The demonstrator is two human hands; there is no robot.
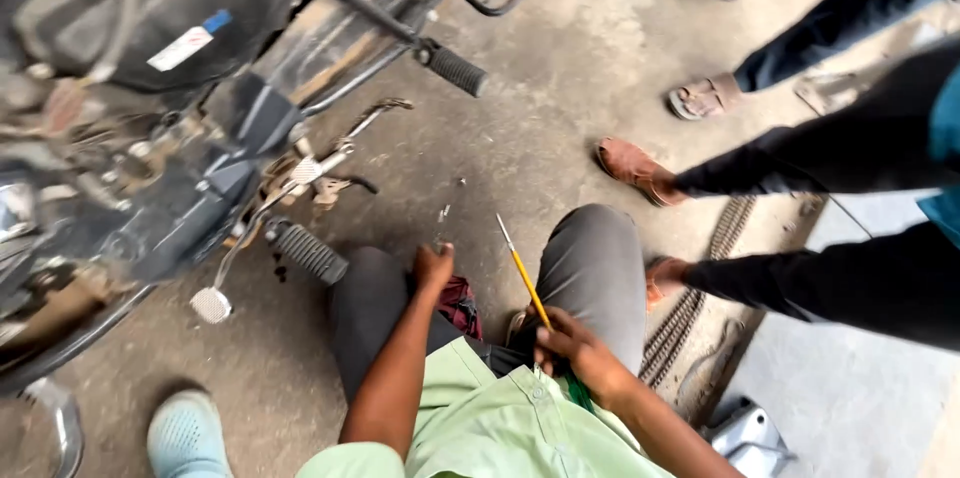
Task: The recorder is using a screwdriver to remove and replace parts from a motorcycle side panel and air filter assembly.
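My right hand (572,346) is closed on a yellow-handled screwdriver (523,273), its thin tip pointing up and away over my grey-trousered knee (592,263). My left hand (434,264) rests on my other knee, fingers pinched around a thin metal piece (441,220) that is blurred and hard to make out. A dark red cloth (461,304) lies in my lap between the two hands. Both hands are to the right of the motorcycle (150,138), touching none of it.
The motorcycle's ribbed footpeg (308,253), its round pedal (210,305) and a rubber-tipped lever (455,69) jut toward me. A drive chain (700,273) lies on the concrete at right. Other people's sandalled feet (633,166) stand close by. A pale blue shoe (185,434) is at bottom left.
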